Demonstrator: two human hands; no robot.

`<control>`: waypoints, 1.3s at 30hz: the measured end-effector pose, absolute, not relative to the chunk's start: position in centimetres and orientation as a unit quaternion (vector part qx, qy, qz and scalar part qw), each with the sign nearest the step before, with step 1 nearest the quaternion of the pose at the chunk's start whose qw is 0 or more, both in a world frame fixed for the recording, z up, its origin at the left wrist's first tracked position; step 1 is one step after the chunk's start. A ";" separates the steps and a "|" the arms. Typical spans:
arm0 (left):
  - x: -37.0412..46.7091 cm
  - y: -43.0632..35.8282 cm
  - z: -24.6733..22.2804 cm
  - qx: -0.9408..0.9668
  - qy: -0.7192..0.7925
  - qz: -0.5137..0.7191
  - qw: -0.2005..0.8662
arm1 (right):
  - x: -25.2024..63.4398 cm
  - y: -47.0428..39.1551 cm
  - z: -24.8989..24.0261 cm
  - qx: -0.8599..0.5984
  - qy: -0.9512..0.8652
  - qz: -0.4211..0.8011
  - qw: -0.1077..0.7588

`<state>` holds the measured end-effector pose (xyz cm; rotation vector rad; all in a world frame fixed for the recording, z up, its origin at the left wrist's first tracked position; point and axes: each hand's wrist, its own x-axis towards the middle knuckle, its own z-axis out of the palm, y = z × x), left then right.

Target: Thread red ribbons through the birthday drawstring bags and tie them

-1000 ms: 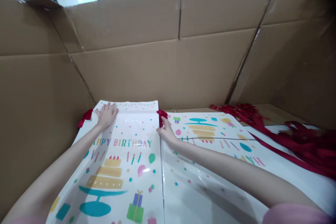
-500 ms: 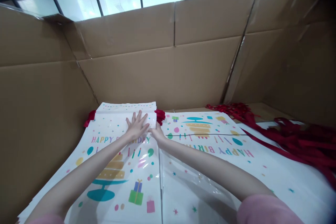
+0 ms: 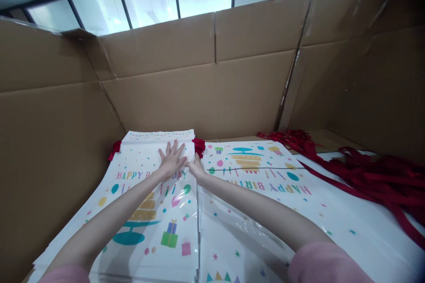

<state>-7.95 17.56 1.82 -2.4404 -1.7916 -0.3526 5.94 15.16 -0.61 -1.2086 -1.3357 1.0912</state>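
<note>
1. My left hand [image 3: 171, 161] lies spread over the upper right part of the left-hand stack of printed sheets [image 3: 172, 261], fingers apart and pointing away from me, gripping nothing.

2. My right hand [image 3: 196, 170] is at that stack's right edge, just beside my left hand, with the thumb side toward the print. The fingers are partly hidden, so I can't tell whether they pinch the edge or only rest against it.

3. The stack lies against the left side of the cardboard box [image 3: 199, 88], its lettering upright to me. One red ribbon bundle [image 3: 199, 147] sticks out at its right edge, just beyond my right hand; another ribbon bundle [image 3: 115, 149] shows at its left edge.

4. I judge the step in hand to be steadying the stack and working at that right edge.

5. From this position, a move would call for light, even pressure from my left palm, and for care that my right fingers don't snag the ribbon.

6. Beside my right forearm lies a second printed pile [image 3: 272, 185], its lettering upside down to me, with a thin dark cord [image 3: 252, 169] across it. Farther right is a loose heap of red ribbon [image 3: 375, 181].
</note>
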 end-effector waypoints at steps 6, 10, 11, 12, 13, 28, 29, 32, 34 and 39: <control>-5.3 15.5 2.8 -0.826 -0.545 -0.119 0.076 | 8.1 11.8 0.4 -0.514 -0.497 0.520 0.466; -2.2 14.9 2.6 -0.848 -0.510 -0.091 0.107 | 11.3 9.0 0.6 -0.502 -0.483 0.578 0.425; -1.4 15.0 2.6 -0.853 -0.503 -0.085 0.114 | 12.3 8.3 0.6 -0.502 -0.482 0.585 0.417; -0.7 15.1 2.5 -0.855 -0.498 -0.079 0.121 | 13.5 7.7 0.5 -0.504 -0.483 0.588 0.410; -0.2 15.3 2.5 -0.857 -0.494 -0.075 0.128 | 14.7 7.2 0.4 -0.506 -0.485 0.587 0.405; 0.8 18.7 3.6 -0.805 -0.537 -0.043 0.246 | 29.7 0.4 1.9 -0.569 -0.441 0.568 0.398; 0.7 19.0 3.6 -0.800 -0.547 -0.034 0.244 | 29.8 0.3 1.9 -0.569 -0.441 0.569 0.398; 0.5 19.6 3.7 -0.788 -0.569 -0.018 0.233 | 29.8 0.3 2.1 -0.564 -0.443 0.572 0.399; 0.2 19.9 3.6 -0.784 -0.575 -0.016 0.231 | 29.7 0.4 2.3 -0.562 -0.444 0.570 0.404; -0.3 20.2 3.5 -0.777 -0.586 -0.015 0.229 | 29.4 0.8 2.8 -0.562 -0.442 0.562 0.417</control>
